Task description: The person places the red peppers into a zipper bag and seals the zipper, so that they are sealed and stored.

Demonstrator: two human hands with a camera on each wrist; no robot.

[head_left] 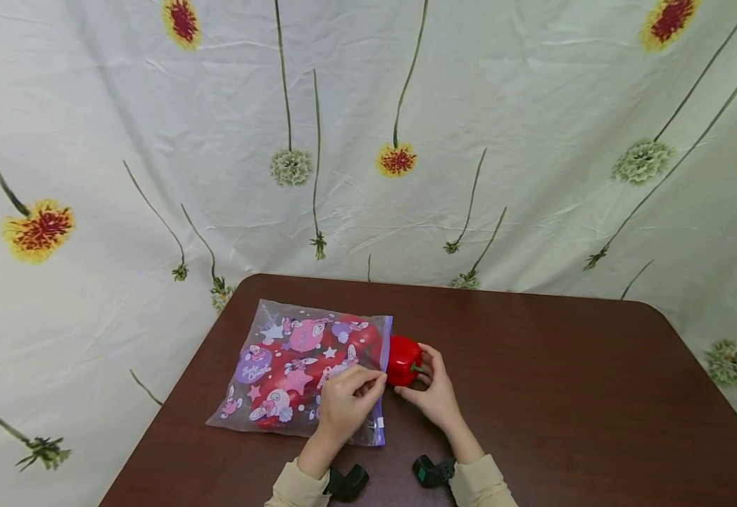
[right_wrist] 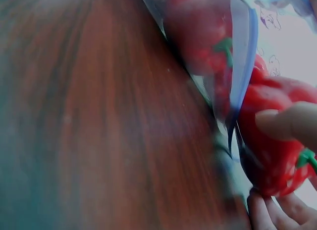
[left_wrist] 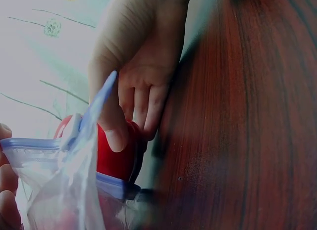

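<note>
Pepper (head_left: 402, 360), red with a green stem (head_left: 416, 367), sits at the mouth of a printed plastic bag (head_left: 307, 334), on the bag's 3 o'clock side. Its axis runs roughly from 9 o'clock, the blunt end facing the bag, to between 3 and 4 o'clock, where the stem points. That sets it nearly square across the purple strip (head_left: 386, 345), which runs from about 12 to 6 o'clock. Of the 2 hands, the right grip (head_left: 436, 394) is nearer: its thumb and fingers hold the pepper round the stem end, from 4 o'clock. From the left grip (head_left: 345, 403) the pepper lies at 2 o'clock; those fingertips pinch the bag's edge. At least 1 other pepper (right_wrist: 198, 37) shows inside the bag. Whether the held one reaches past the strip, I cannot tell.
</note>
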